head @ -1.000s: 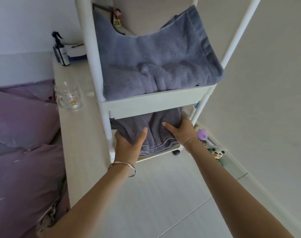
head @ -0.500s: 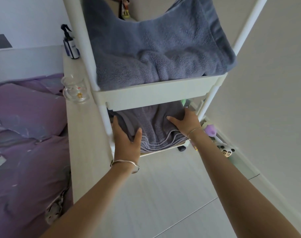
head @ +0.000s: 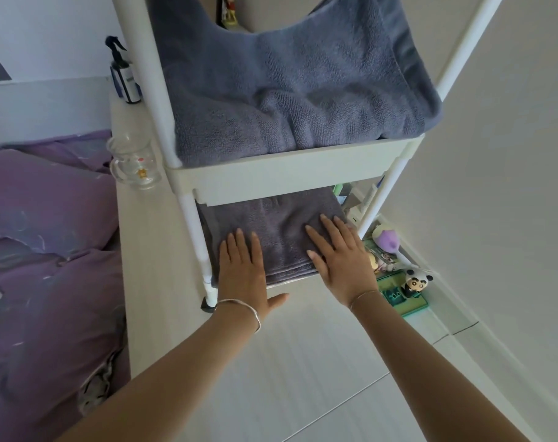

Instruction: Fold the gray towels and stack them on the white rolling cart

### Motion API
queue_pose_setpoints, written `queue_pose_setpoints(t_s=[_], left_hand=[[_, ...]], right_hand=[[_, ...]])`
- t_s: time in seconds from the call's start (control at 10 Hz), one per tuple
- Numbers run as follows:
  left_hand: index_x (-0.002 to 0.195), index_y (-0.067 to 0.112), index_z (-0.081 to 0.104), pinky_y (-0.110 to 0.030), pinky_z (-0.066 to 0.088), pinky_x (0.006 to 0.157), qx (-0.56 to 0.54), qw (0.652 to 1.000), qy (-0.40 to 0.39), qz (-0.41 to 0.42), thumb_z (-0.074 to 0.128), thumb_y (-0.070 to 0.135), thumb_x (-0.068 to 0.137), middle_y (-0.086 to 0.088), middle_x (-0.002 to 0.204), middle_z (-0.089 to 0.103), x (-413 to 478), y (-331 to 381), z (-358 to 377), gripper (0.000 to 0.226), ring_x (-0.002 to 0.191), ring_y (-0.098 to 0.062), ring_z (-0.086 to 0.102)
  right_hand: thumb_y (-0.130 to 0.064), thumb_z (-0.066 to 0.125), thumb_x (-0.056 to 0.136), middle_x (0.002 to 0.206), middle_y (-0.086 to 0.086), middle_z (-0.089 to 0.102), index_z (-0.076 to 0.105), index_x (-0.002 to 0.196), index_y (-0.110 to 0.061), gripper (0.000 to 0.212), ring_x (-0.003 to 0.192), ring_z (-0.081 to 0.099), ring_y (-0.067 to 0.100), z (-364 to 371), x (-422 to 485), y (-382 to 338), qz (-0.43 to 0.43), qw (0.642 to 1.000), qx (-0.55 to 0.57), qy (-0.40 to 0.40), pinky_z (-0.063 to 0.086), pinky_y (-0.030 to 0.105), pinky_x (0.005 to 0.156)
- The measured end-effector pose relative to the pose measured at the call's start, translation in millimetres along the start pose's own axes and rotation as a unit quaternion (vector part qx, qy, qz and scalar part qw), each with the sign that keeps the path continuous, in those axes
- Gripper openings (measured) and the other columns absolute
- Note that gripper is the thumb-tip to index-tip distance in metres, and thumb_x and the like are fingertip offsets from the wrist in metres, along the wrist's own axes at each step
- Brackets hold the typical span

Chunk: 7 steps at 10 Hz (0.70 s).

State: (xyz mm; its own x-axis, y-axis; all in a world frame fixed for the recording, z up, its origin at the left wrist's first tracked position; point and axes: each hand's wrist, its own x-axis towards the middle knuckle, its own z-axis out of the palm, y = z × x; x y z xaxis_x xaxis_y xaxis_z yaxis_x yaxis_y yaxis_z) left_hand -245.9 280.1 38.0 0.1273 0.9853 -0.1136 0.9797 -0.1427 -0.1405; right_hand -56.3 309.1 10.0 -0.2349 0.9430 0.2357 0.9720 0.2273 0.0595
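A white rolling cart (head: 287,177) stands beside a pale wooden worktop (head: 150,250), which carries a clear glass mug (head: 134,164) near its cart-side edge and a dark spray bottle (head: 124,78) at its far end. Purple bedding (head: 48,218) lies beyond the worktop's other edge. A small panda figure (head: 417,280) and a purple toy (head: 387,240) sit on the floor by the wall. A loose, crumpled gray towel (head: 287,90) fills the cart's upper tray, and that tray hides the back of the shelf below.

On the lower shelf lies the folded gray towel (head: 280,224), its front edge at the shelf's front edge. The left hand (head: 242,269) rests flat near the towel's front-left corner, fingers (head: 239,247) straight and together and the thumb out past the edge. The right hand (head: 341,263) presses flat at the front-right, fingers (head: 328,231) spread. Neither grasps anything.

Half a second ago both hands gripped the towel's front edge; now they have released it, and it lies flatter.
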Motion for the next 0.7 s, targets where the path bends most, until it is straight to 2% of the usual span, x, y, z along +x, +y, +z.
queue_pose_setpoints(t_s=[0.1, 0.2, 0.4, 0.5, 0.6, 0.7], left_hand=[[0.145, -0.004, -0.011, -0.048, 0.016, 0.114, 0.036, 0.998, -0.041, -0.019, 0.045, 0.079, 0.074, -0.031, 0.152, 0.004, 10, 3, -2, 0.122, 0.140, -0.042, 0.015], [0.146, -0.002, -0.006, -0.046, 0.027, 0.109, 0.044, 0.996, -0.079, -0.025, 0.050, 0.079, 0.070, -0.029, 0.152, 0.011, 21, 1, -3, 0.125, 0.138, -0.039, 0.023], [0.147, -0.002, 0.000, -0.042, 0.036, 0.103, 0.019, 0.994, -0.106, -0.015, 0.055, 0.078, 0.067, -0.026, 0.152, 0.014, 31, -5, -3, 0.126, 0.135, -0.035, 0.030], [0.147, -0.001, 0.002, -0.042, 0.037, 0.101, 0.019, 0.996, -0.084, -0.009, 0.053, 0.078, 0.069, -0.026, 0.151, 0.017, 29, -8, 1, 0.122, 0.132, -0.036, 0.034], [0.148, 0.003, 0.005, -0.043, 0.033, 0.105, -0.011, 0.999, -0.033, 0.017, 0.044, 0.076, 0.076, -0.022, 0.153, 0.017, 23, -9, 2, 0.109, 0.133, -0.035, 0.031], [0.149, 0.005, 0.008, -0.039, 0.019, 0.114, -0.098, 0.994, 0.034, 0.043, 0.027, 0.069, 0.088, -0.016, 0.156, 0.013, 14, -5, -4, 0.090, 0.142, -0.029, 0.018]], right_hand=[[-0.050, 0.011, 0.098, 0.126, 0.010, 0.062, 0.061, 0.126, -0.021, 0.064, 0.117, 0.057, 0.031, 0, 10, -5, 0.026, 0.999, -0.020, -0.037, 0.039, 0.041, 0.106], [-0.049, 0.019, 0.095, 0.108, 0.008, 0.071, 0.070, 0.112, -0.019, 0.062, 0.102, 0.065, 0.029, 0, 19, -9, 0.048, 0.996, -0.022, -0.073, 0.051, 0.039, 0.093], [-0.053, 0.016, 0.093, 0.105, 0.005, 0.072, 0.067, 0.115, -0.018, 0.066, 0.097, 0.066, 0.026, 7, 28, -8, 0.040, 0.994, -0.036, -0.099, 0.051, 0.036, 0.088], [-0.054, 0.005, 0.091, 0.121, 0.005, 0.065, 0.057, 0.128, -0.019, 0.073, 0.113, 0.058, 0.026, 7, 26, -9, 0.030, 0.994, -0.032, -0.095, 0.041, 0.038, 0.102], [-0.056, -0.012, 0.081, 0.148, 0.002, 0.039, 0.034, 0.145, -0.023, 0.085, 0.139, 0.030, 0.023, -6, 20, -12, 0.026, 0.993, -0.005, -0.114, 0.014, 0.038, 0.118], [-0.061, -0.013, 0.082, 0.157, -0.002, 0.018, 0.023, 0.149, -0.027, 0.084, 0.146, 0.010, 0.019, -17, 5, -22, 0.085, 0.992, 0.059, -0.067, 0.003, 0.034, 0.120]])
